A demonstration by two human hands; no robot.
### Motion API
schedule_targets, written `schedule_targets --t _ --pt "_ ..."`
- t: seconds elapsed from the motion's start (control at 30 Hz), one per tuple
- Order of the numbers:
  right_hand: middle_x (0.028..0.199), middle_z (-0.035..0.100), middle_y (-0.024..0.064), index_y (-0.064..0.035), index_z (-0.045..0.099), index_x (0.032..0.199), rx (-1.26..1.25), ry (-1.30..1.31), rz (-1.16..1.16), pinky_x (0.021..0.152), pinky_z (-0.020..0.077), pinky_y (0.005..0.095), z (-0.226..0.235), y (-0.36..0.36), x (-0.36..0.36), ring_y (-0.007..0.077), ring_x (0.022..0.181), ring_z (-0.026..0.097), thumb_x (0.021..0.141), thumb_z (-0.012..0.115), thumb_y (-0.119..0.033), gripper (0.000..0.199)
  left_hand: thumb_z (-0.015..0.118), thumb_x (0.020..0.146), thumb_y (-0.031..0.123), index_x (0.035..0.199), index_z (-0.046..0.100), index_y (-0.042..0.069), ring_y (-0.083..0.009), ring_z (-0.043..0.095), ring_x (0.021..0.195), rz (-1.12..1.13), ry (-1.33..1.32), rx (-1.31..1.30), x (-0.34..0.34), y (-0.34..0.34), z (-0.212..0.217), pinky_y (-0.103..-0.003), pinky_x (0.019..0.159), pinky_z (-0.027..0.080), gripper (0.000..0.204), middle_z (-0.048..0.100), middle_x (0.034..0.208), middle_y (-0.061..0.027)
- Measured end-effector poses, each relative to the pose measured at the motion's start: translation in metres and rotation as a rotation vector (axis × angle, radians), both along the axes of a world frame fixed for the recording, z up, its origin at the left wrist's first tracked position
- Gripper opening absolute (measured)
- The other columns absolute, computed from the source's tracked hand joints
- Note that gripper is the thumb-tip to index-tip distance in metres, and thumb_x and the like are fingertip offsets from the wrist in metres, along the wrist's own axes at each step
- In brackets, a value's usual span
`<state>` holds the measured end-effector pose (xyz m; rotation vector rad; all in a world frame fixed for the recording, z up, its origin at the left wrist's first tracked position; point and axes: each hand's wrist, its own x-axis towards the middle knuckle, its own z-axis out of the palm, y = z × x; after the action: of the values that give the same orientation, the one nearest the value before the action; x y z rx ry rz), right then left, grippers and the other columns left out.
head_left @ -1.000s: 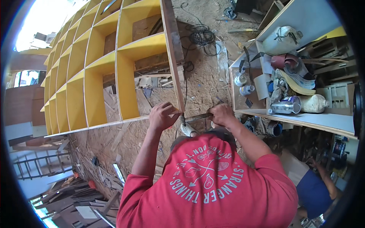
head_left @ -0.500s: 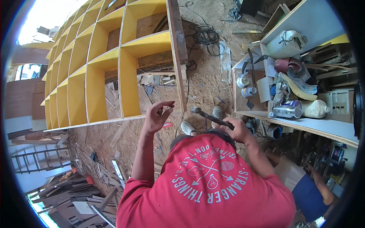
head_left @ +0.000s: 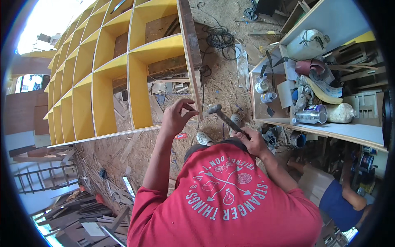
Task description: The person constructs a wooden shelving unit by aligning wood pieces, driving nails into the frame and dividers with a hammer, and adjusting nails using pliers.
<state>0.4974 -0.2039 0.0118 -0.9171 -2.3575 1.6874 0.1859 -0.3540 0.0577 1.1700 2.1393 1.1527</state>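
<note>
My right hand (head_left: 254,142) is wrapped round the handle of a hammer (head_left: 225,119), whose metal head points up and left toward the near right corner of a yellow-sided wooden grid frame (head_left: 142,99). At that corner is my left hand (head_left: 176,118), fingers curled and thumb drawn in against the frame's right edge strip. Whether something small sits in its fingertips I cannot make out. A short gap separates the hammer head from the left fingertips.
On the right, an open wooden box (head_left: 319,128) holds bottles, a jug (head_left: 306,44) and rolled sheets. A coiled black cable (head_left: 221,38) lies on the sawdust-covered floor. Scrap wood (head_left: 78,210) is heaped at lower left. Another person (head_left: 339,203) is at lower right.
My left hand has moved right and up, onto the frame's corner, with its fingers drawn in. The hammer has swung to a steeper angle in my right hand, its head a little higher.
</note>
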Motion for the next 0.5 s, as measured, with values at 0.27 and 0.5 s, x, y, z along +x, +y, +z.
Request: schedule_targets --t 0.27,0.5 --pt "0.062 0.052 -0.0054 -0.0054 0.065 0.09 -0.542 0.06 -0.319 0.048 0.0356 0.0265 -0.037 -0.05 0.0 0.005 0.051 0.045 0.107 0.064 -0.042 0.04 0.074 0.093 0.024 0.121 0.077 0.017 -0.0331 0.076 0.084 -0.591 0.243 -0.23 -0.013 0.06 -0.002 -0.044 0.077 0.058 0.029 0.078 0.092 -0.0136" --pt "0.066 0.056 -0.0045 -0.0028 0.069 0.099 -0.588 0.104 -0.423 0.05 0.0389 0.0272 -0.054 -0.072 0.004 0.0056 0.055 0.048 0.106 0.066 -0.039 0.037 0.075 0.091 0.019 0.12 0.077 0.015 -0.0368 0.075 0.089 -0.739 0.289 -0.518 -0.009 0.071 0.003 -0.047 0.081 0.057 0.029 0.078 0.096 -0.016"
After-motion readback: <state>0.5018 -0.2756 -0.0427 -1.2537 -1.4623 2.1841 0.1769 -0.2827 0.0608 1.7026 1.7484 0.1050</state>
